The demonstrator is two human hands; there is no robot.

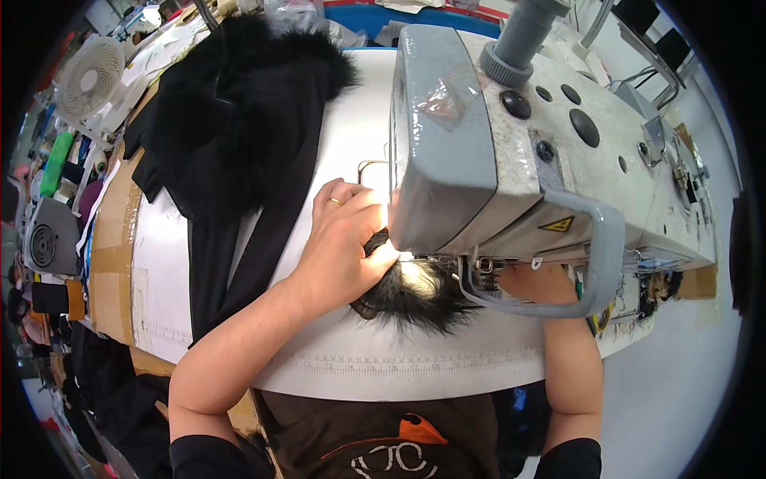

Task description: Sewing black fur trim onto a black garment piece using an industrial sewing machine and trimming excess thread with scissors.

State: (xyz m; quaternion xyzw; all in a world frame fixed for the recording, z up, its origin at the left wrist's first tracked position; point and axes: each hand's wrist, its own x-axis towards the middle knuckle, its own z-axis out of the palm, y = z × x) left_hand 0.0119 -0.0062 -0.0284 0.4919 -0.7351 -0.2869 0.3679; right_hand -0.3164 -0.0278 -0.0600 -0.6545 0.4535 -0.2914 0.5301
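A piece of black fur [423, 299] lies on the white table of a sewing machine [447, 144], under the lit needle area. My left hand [343, 239], a ring on one finger, is closed on the fur's left end, its thumb pressed toward the needle area. On the right, my right hand [533, 283] reaches in beneath the machine head, behind a grey looped guard [590, 263]. The machine hides its fingers, so what it touches does not show. A black garment with fur trim [231, 136] is heaped to the left of my left hand.
A ruler strip [423, 366] runs along the table's front edge. Brown tape [116, 263] covers the left table edge. Farther left are a white fan [89, 77] and cluttered supplies. A blue bin [359, 24] sits behind the table.
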